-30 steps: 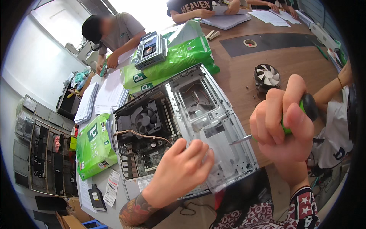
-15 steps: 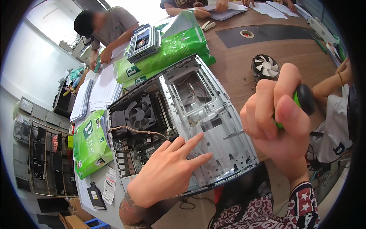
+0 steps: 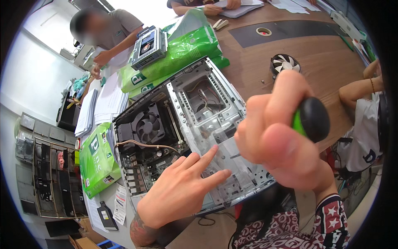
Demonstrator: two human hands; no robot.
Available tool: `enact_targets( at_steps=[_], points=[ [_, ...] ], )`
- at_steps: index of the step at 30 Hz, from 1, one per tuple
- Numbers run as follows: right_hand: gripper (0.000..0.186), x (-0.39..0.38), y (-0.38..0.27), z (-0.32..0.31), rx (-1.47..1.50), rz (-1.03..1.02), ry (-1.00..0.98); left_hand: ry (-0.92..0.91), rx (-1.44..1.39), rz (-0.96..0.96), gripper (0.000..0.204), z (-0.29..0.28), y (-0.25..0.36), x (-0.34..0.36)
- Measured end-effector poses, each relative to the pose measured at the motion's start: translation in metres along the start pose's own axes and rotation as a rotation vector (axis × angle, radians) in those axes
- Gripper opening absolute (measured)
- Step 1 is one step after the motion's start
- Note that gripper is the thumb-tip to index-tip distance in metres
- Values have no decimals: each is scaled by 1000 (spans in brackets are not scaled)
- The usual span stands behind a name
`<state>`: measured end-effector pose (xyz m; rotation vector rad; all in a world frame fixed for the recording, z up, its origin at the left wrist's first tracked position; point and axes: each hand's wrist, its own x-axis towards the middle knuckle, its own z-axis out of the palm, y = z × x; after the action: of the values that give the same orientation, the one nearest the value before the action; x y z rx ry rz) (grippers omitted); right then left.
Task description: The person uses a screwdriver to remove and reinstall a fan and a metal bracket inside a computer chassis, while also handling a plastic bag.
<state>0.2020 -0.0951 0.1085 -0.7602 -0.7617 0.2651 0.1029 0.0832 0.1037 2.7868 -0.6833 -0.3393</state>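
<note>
An opened desktop computer case (image 3: 188, 124) lies in front of me, its inside facing up. My left hand (image 3: 180, 184) rests over its lower middle, fingers stretched out and touching the metal plate. Above the case's right side, close to the camera, my right hand (image 3: 277, 133) is wrapped round a screwdriver (image 3: 311, 119) with a green and black handle. Its shaft is hidden behind my fingers. Inside the case are a black cooling fan (image 3: 150, 127), a twisted brown and white cable (image 3: 145, 142) and an empty-looking drive bay (image 3: 203, 97).
A loose fan (image 3: 285, 64) stands on the wooden table beyond my right hand, near a tape roll (image 3: 263, 32). A metal drive unit (image 3: 149, 46) lies on green bags (image 3: 178, 58) behind the case. Paper stacks (image 3: 108, 106) lie left. Other people sit around the table.
My right hand has come nearer the camera and shifted left with the screwdriver, whose shaft has gone out of sight. My left hand stays almost where it was.
</note>
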Motion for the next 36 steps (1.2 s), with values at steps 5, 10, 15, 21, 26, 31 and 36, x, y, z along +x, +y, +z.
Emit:
enact_targets(
  at_steps=[5,10,15,21,26,31,36],
  points=[
    [21,2,11,-2,-97,-71,-26,4,-15,-38,57,-2,4,9],
    [15,7,23,3,-153,-93,0,24,39,-37,57,3,7,3],
    [15,8,34,1,-193,-110,-10,17,17,-30,49,5,5,5],
    [16,9,43,3,-334,-164,-54,36,24,-41,46,7,7,1],
    [17,14,43,9,-371,-145,-106,105,-47,-32,36,7,4,0],
    [16,15,46,8,-401,-134,-109,27,-52,-72,28,2,8,1],
    [14,13,47,11,-358,-168,-166,78,14,-72,22,10,10,-2]
  ],
)
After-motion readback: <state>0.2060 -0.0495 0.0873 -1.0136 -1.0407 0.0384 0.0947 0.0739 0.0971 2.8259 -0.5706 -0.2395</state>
